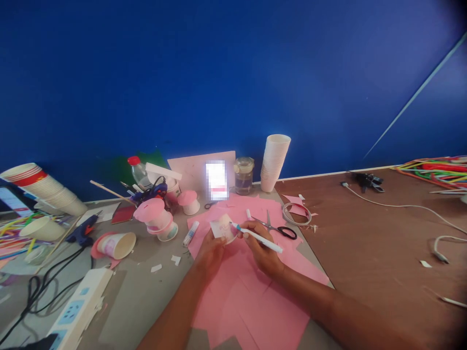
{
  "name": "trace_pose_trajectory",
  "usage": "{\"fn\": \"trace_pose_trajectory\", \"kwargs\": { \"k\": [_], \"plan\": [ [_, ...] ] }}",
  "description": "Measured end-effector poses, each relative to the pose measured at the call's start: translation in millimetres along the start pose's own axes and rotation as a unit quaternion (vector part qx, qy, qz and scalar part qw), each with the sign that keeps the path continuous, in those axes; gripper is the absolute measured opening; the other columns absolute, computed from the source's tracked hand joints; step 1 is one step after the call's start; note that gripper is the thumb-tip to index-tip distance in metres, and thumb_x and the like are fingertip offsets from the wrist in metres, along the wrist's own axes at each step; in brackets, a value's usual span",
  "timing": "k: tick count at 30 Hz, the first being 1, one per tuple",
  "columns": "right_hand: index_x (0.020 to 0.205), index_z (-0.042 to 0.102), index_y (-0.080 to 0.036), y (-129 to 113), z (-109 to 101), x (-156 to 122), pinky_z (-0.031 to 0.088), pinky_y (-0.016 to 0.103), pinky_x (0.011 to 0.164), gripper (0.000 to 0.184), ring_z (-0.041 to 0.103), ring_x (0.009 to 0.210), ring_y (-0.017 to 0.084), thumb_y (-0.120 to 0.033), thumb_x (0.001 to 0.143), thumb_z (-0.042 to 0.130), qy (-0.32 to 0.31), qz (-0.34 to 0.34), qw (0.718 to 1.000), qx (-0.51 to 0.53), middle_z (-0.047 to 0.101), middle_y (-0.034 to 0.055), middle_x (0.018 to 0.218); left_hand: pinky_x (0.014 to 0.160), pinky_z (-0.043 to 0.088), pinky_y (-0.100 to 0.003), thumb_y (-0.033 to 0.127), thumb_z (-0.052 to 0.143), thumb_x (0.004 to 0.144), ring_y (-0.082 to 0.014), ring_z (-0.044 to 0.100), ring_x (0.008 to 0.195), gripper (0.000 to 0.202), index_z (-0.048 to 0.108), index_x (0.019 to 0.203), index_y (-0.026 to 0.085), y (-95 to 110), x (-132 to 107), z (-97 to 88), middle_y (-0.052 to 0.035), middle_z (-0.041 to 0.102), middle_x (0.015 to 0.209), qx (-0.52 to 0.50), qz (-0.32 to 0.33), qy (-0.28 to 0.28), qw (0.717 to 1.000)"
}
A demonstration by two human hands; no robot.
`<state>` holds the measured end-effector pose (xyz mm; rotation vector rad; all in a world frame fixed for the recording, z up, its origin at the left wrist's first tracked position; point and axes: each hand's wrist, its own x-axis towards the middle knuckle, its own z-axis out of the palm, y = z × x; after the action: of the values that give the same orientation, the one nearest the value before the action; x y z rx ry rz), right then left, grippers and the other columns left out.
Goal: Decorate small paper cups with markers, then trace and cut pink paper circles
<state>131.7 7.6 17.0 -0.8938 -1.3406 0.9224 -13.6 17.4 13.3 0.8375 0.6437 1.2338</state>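
My left hand (pixel 210 252) is closed around a small white paper cup piece (pixel 223 227), held just above the pink paper sheets (pixel 251 296). My right hand (pixel 260 245) grips a white marker pen (pixel 260 237) with its tip touching the white piece. Both hands hover over the middle of the table. A pair of black-handled scissors (pixel 279 228) lies on the pink paper just beyond my right hand. The marker's loose cap (pixel 248 214) rests nearby.
A stack of white cups (pixel 274 163), a glass jar (pixel 244 175) and a pixelated phone (pixel 216 180) stand at the back. Pink-topped cups (pixel 156 218), a glue gun (pixel 83 231), a power strip (pixel 78 308), a tipped cup (pixel 116 245), a glue stick (pixel 190 233), cables (pixel 397 205) and coloured straws (pixel 434 171) surround the area.
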Motion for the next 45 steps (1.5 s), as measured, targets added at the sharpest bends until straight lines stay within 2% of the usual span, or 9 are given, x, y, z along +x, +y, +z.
{"fn": "trace_pose_trajectory", "kwargs": {
  "k": [13, 21, 33, 45],
  "plan": [
    [0.088, 0.060, -0.021, -0.5, 0.0, -1.1, 0.047, 0.030, 0.059, 0.018, 0.057, 0.071, 0.018, -0.038, 0.087, 0.052, -0.015, 0.002, 1.000, 0.002, 0.060, 0.0033, 0.074, 0.085, 0.043, -0.035, 0.018, 0.066, 0.069, -0.0223, 0.061, 0.091, 0.023, 0.067, 0.092, 0.015, 0.9, -0.4, -0.5, -0.0070, 0.069, 0.094, -0.006, -0.006, 0.017, 1.000],
    [0.089, 0.060, -0.021, -0.7, -0.3, 0.3, 0.047, 0.030, 0.063, 0.018, 0.057, 0.072, 0.017, -0.037, 0.087, 0.053, 0.015, 0.010, 0.999, 0.042, 0.059, 0.0016, 0.073, 0.085, 0.043, -0.035, 0.018, 0.064, 0.069, -0.0245, 0.061, 0.095, 0.027, 0.067, 0.096, 0.014, 1.9, -0.8, 0.9, -0.0081, 0.069, 0.095, -0.005, -0.003, 0.007, 1.000],
    [0.088, 0.059, -0.021, -1.0, 1.5, -0.1, 0.046, 0.028, 0.057, 0.018, 0.056, 0.070, 0.017, -0.038, 0.086, 0.052, 0.017, 0.028, 0.999, 0.029, 0.059, 0.0014, 0.071, 0.087, 0.043, -0.038, 0.020, 0.063, 0.070, -0.0279, 0.058, 0.099, 0.027, 0.067, 0.097, 0.014, 1.1, -0.3, 0.9, -0.0086, 0.068, 0.096, 0.008, -0.001, 0.005, 1.000],
    [0.088, 0.059, -0.022, 0.0, -0.2, -1.6, 0.044, 0.028, 0.058, 0.016, 0.055, 0.071, 0.017, -0.036, 0.087, 0.052, 0.001, 0.028, 0.999, 0.038, 0.059, 0.0015, 0.072, 0.085, 0.043, -0.035, 0.018, 0.064, 0.071, -0.0234, 0.060, 0.092, 0.025, 0.066, 0.095, 0.014, 1.3, -0.7, -0.4, -0.0074, 0.068, 0.093, -0.003, -0.005, 0.005, 1.000]
  ]
}}
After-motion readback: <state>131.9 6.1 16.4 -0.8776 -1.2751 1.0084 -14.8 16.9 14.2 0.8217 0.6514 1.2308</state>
